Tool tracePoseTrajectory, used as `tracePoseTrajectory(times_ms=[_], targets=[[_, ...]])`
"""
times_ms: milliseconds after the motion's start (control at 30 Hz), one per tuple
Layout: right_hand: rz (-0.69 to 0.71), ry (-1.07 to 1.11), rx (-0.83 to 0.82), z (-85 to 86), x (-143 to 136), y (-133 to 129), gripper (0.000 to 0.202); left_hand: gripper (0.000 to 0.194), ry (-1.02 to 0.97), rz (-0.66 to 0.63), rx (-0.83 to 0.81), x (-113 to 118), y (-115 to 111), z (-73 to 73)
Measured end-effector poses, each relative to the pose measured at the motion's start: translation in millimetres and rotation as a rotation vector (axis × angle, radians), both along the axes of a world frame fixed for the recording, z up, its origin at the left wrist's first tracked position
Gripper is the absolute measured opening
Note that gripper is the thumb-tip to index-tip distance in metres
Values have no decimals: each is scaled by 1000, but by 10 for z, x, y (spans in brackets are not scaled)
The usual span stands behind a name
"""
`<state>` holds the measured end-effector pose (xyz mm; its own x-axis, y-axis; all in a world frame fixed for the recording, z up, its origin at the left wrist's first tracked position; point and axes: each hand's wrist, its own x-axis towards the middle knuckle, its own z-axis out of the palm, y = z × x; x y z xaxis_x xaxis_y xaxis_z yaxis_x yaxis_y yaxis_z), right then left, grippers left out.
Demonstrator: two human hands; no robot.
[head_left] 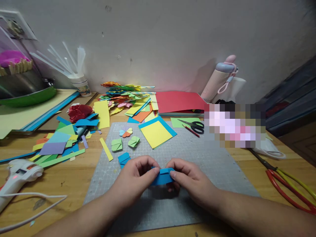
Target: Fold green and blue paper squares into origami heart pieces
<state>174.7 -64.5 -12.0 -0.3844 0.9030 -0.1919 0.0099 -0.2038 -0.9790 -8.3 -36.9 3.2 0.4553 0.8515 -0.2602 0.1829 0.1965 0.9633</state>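
Note:
A folded piece of blue paper (pixel 161 178) is held between both hands above the grey cutting mat (pixel 209 197). My left hand (pixel 138 172) pinches its left end with thumb and fingers. On the other end, my right hand (pixel 189 177) is closed the same way, thumb on top. Another folded blue paper (pixel 123 159) lies just beyond my left hand. Farther up the mat are two folded green papers, one square (pixel 117 144) and one leaf-like (pixel 134 141), and a small multicoloured paper flower (pixel 126 132). A stack of yellow and blue square sheets (pixel 157 134) rests behind the hands.
Paper scraps (pixel 56 144) and a white glue gun (pixel 22 174) lie on the left. Black scissors (pixel 194 125) and a red pencil (pixel 191 130) sit at the mat's far edge. Red-handled scissors (pixel 283 191) lie at right. A pink bottle (pixel 217 80) leans by the wall.

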Motion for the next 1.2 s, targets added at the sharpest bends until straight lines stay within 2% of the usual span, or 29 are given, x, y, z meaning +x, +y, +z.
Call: tracePoseTrajectory(times_ms=[267,567,667,767,867,1000,1200], targets=[[-3,-128,159,7,7,5,17,17,27,-74,56,4,-35,-23],[-6,-49,78,-3,24,10,21,15,82,-108,105,14,-30,29],[-4,-47,74,11,20,8,22,14,118,-134,168,-1,-38,33],[24,-54,106,16,22,1,23,13,165,-160,263,-17,-45,28],[52,-62,154,12,28,-9,22,15,170,-160,291,-19,-47,25],[71,-52,172,8,27,-16,23,14,93,-126,254,-18,-48,30],[70,-119,270,14,17,-16,24,17,-22,-96,85,-28,-24,-15]])
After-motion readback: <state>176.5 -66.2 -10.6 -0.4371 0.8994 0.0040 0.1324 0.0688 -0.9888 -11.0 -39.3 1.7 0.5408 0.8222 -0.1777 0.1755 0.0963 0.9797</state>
